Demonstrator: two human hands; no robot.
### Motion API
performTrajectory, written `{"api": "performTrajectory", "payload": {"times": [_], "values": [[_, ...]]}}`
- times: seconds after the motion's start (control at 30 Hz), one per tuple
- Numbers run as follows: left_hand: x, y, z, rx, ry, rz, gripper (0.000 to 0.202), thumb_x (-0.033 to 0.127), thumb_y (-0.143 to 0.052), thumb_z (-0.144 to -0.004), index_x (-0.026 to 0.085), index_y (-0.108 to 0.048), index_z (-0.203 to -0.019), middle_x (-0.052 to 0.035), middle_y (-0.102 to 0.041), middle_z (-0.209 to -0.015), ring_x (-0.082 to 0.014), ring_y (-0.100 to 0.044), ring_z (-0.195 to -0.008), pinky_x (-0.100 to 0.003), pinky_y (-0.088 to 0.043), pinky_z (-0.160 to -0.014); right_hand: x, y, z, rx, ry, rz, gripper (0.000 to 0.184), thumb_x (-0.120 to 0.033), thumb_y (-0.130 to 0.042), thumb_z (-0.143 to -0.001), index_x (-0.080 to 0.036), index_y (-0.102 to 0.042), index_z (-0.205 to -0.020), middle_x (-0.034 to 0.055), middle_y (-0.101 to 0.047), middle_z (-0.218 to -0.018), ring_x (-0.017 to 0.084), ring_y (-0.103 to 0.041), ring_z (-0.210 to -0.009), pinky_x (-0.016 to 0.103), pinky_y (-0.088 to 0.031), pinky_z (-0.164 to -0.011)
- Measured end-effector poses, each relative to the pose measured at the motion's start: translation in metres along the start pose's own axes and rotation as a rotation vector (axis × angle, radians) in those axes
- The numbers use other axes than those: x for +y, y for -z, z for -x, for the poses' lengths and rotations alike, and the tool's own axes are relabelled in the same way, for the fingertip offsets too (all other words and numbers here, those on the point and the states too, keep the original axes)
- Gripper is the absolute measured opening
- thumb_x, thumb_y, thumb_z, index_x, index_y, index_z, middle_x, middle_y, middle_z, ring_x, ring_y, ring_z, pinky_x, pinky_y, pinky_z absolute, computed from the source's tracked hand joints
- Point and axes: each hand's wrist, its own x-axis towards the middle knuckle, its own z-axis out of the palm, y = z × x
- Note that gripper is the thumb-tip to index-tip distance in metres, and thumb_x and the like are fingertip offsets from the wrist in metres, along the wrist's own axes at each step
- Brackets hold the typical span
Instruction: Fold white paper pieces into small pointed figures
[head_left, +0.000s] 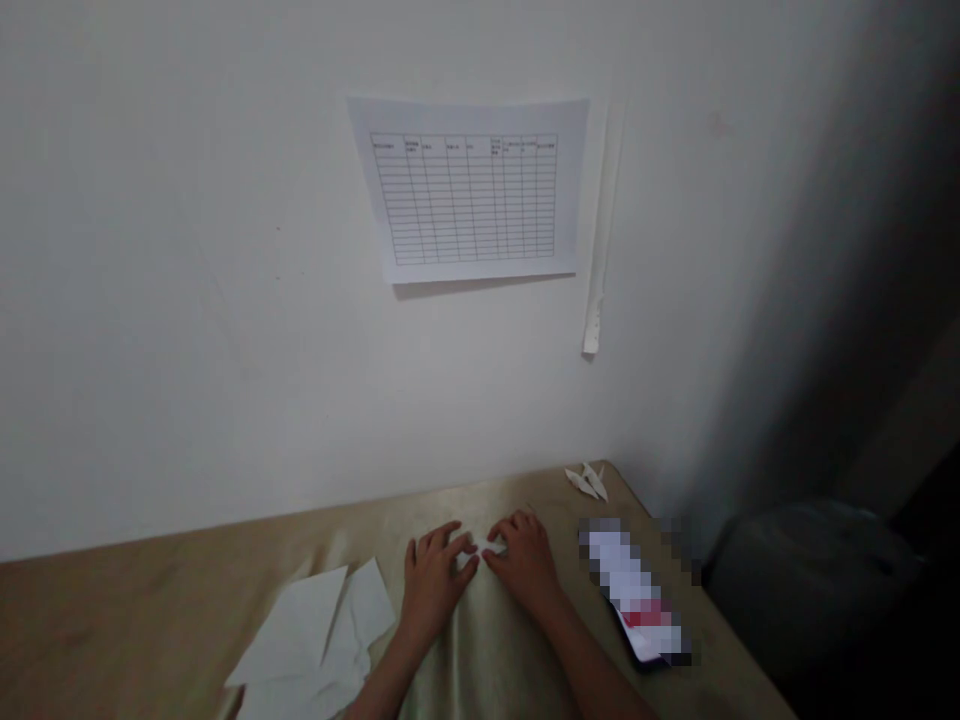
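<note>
Between my two hands lies a small piece of folded white paper (490, 547), low over the table and partly covered by my fingers. My left hand (436, 575) pinches its left end with thumb and fingertips. From the other side, my right hand (527, 557) grips the right end, its thumb close to the left one. Left of my left forearm, several loose white paper sheets (300, 620) overlap on the table. Some small folded white paper pieces (586, 482) rest near the far right corner.
The table (150, 600) has a gold-beige cover and stands against a white wall (187, 250). A printed table sheet (472, 200) and a paper strip (598, 250) hang there. A phone (645, 645), partly pixelated, lies right of my arm. Beyond the right edge is a dark rounded object (810, 570).
</note>
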Motion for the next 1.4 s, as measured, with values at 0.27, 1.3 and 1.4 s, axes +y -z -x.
{"api": "performTrajectory", "payload": {"times": [0.27, 1.3, 1.4], "values": [[-0.005, -0.004, 0.000, 0.030, -0.023, -0.002, 0.016, 0.029, -0.067, -0.086, 0.035, -0.076, -0.098, 0.0000, -0.065, -0.136, -0.0267, -0.054, -0.128, -0.058, -0.027, -0.115, 0.005, -0.002, -0.001, -0.012, 0.008, -0.062, 0.019, -0.028, -0.075, -0.076, -0.026, -0.071, -0.095, 0.0044, -0.064, -0.106, 0.025, -0.053, -0.112, 0.035, -0.036, -0.104], [-0.004, 0.002, 0.005, -0.085, -0.007, 0.064, 0.035, 0.014, -0.056, -0.082, 0.033, -0.072, -0.107, -0.0001, -0.060, -0.143, -0.0253, -0.047, -0.136, -0.063, -0.017, -0.119, 0.017, -0.003, -0.005, -0.136, 0.025, -0.087, 0.031, -0.008, -0.058, -0.075, -0.027, -0.070, -0.098, 0.0019, -0.068, -0.108, 0.023, -0.053, -0.114, 0.034, -0.034, -0.103], [-0.005, -0.001, 0.008, -0.051, -0.031, 0.072, 0.029, 0.020, -0.061, -0.084, 0.033, -0.072, -0.107, -0.0013, -0.060, -0.142, -0.0271, -0.048, -0.135, -0.065, -0.018, -0.118, 0.015, -0.002, -0.003, -0.108, 0.049, -0.097, 0.033, -0.007, -0.056, -0.076, -0.026, -0.070, -0.098, 0.0016, -0.069, -0.108, 0.023, -0.053, -0.116, 0.036, -0.033, -0.106]]}}
